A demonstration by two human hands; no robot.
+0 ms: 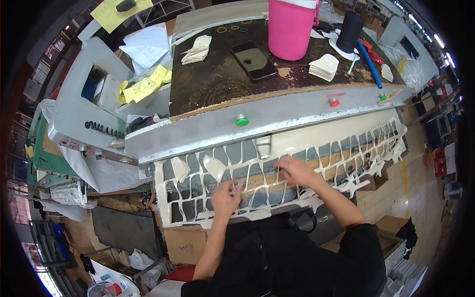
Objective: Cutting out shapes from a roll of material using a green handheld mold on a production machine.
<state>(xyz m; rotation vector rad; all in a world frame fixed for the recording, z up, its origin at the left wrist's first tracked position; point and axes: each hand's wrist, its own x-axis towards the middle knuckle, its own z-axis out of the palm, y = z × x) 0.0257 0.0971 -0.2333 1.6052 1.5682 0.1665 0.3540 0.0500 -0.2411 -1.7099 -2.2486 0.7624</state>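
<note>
Nearest, the left hand [226, 197] pinched the cream cut-out sheet [277, 168] just below the press machine [257, 114], fingers narrowed on a strip. The right hand [296, 171] pressed its curled fingers on the same sheet, beside the machine's front edge. Stripping the leftover web seemed underway; lifting it evenly would come next. Farther, a pink jug [289, 27] stood atop the machine.

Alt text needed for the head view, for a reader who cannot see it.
A person's left hand and right hand rest on a cream sheet cut into a lattice of holes, spread over a grey press machine. On the dark board above it stand a pink jug, a black phone and stacks of cream cut pieces.
</note>
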